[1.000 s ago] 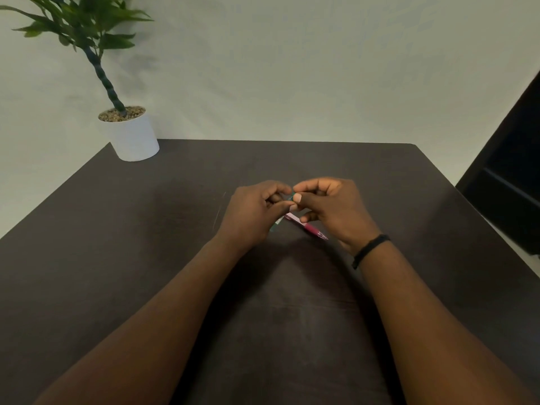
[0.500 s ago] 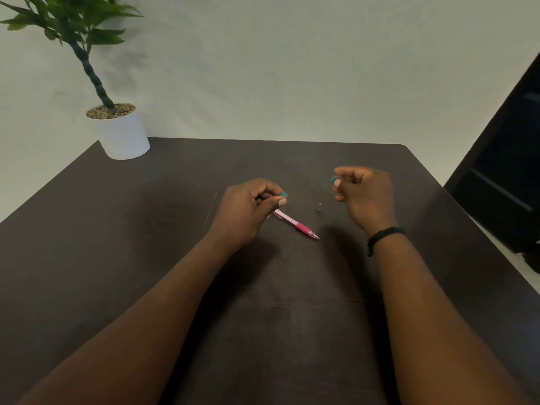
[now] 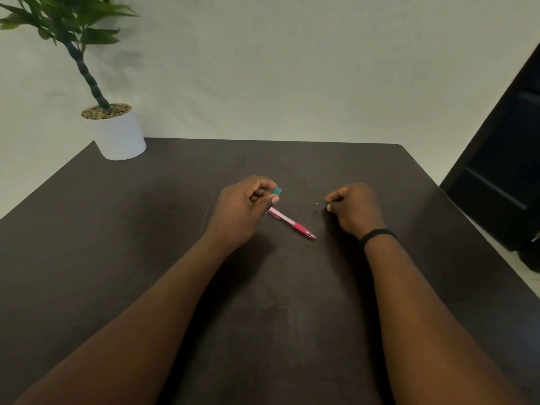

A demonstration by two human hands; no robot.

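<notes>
Fingers (image 3: 258,184) of the left hand (image 3: 242,211) are curled in tight, thumb against index. They pinch a stubby teal plastic barrel end (image 3: 277,190) that pokes out toward the right of the frame. The rest of that part is hidden in the fist.

Right hand (image 3: 355,209) is likewise curled, thumb and index tips pinching a small teal plastic cap (image 3: 326,205), only a sliver showing. Both hands sit low over the dark brown matte tabletop (image 3: 146,244), centre frame, well apart from each other.

Key geometry:
- **Loose bit:** a tiny grey round bit (image 3: 317,206) lies on the table just left of the right fingertips. It's right beside the cap; can't tell if they touch. Right hand is far nearer to it than the left.
- **Pencil:** a slim pink translucent mechanical pencil (image 3: 292,225) lies flat, long axis diagonal from upper left to lower right, tip at lower right. Its back end is tucked under the left thumb; can't tell if the thumb touches it. It sits below the line between the hands, so it doesn't block that gap.

My read: either the loose bit is the next pick, or the cap gets parked beside it. Both are right-hand jobs, a short move left. Risk: the bit is small and easy to flick away.

Upper left: white cylindrical pot with a green leafy plant (image 3: 117,135). Black wristband (image 3: 377,233) on the right wrist.
</notes>
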